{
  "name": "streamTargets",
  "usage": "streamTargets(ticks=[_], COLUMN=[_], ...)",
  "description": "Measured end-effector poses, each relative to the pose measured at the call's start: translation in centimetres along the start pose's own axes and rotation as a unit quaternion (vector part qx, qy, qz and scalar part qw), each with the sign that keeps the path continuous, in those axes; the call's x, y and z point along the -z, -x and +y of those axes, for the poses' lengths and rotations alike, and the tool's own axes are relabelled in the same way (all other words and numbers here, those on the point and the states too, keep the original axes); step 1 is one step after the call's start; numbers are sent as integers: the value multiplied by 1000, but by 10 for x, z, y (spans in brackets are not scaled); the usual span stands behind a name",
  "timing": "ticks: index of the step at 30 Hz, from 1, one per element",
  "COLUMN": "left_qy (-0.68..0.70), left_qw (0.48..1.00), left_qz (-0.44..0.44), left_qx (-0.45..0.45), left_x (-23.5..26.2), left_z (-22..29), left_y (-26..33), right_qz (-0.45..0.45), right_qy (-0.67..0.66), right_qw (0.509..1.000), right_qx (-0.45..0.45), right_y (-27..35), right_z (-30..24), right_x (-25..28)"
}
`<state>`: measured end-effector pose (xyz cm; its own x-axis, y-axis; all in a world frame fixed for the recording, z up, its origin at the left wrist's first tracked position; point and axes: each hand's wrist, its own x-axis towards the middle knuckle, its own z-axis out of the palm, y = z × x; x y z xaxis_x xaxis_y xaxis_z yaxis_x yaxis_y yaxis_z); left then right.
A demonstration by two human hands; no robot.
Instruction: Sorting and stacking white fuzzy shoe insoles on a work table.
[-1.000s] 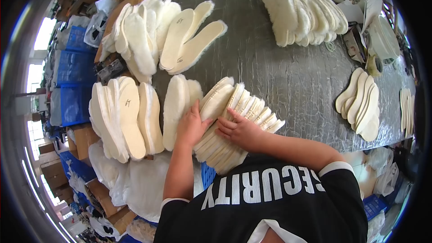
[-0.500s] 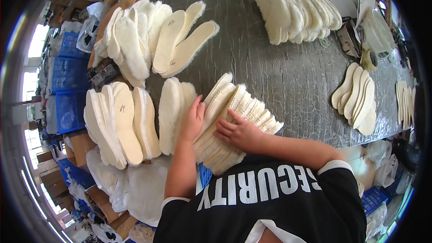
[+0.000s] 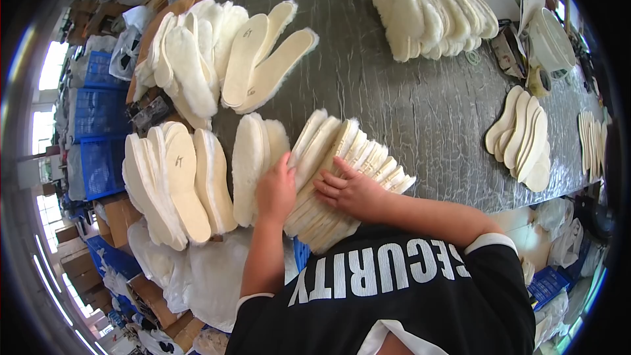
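Observation:
A leaning row of cream fleece insoles (image 3: 348, 167) stands on edge near my body, fleece and pale backing alternating. My left hand (image 3: 276, 187) is closed against the insoles at the row's left end, its fingertips partly hidden by them. Across the middle of the row lies my right hand (image 3: 351, 190), fingers spread over the edges and thumb apart. Just left of my left hand, a fleece insole pair (image 3: 248, 164) stands partly behind it. Farther left is another group of insoles (image 3: 184, 184), some with pale backing up and one bearing a handwritten mark.
A loose heap of insoles (image 3: 197, 52) lies at the far left of the dark table (image 3: 348, 39). A large fleece stack (image 3: 430, 16) stands at the back right. Thin pale insoles (image 3: 522, 135) fan out at right. Blue crates (image 3: 98, 138) line the left side.
The insoles at the row's left end have swung left at their tops, parting from the rest. My left hand has shifted slightly down and left; the right hand stays nearly still.

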<state>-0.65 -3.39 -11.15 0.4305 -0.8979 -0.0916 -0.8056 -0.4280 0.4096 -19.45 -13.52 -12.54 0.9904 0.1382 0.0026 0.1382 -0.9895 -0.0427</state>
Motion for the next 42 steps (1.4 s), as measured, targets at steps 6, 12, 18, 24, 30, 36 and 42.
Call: streamTargets(ticks=[6,12,18,24,30,36,42], left_qy=[71,153,89,79,80,47,35], left_qw=[992,983,981,986,987,978,985], left_qz=[27,-7,-8,-101,-40,-34,-88], left_qx=[-98,-103,-173,-105,-135,-200,-146], left_x=[-27,-19,-17,3,-15,-9,3], left_z=[8,-7,-24,0,-6,1,14], left_y=[-2,-3,-12,-9,-3,4,9], right_qz=[-6,21,33,26,60,35,34], right_qy=[-24,27,-5,-16,-22,-10,-37], right_qw=[1000,999,995,993,991,985,985], right_qx=[-6,-41,-99,-116,-120,-167,-164], right_y=[3,13,25,29,29,33,35], right_z=[1,-10,-22,-24,-25,-28,-26], right_x=[4,2,0,1,-3,10,6])
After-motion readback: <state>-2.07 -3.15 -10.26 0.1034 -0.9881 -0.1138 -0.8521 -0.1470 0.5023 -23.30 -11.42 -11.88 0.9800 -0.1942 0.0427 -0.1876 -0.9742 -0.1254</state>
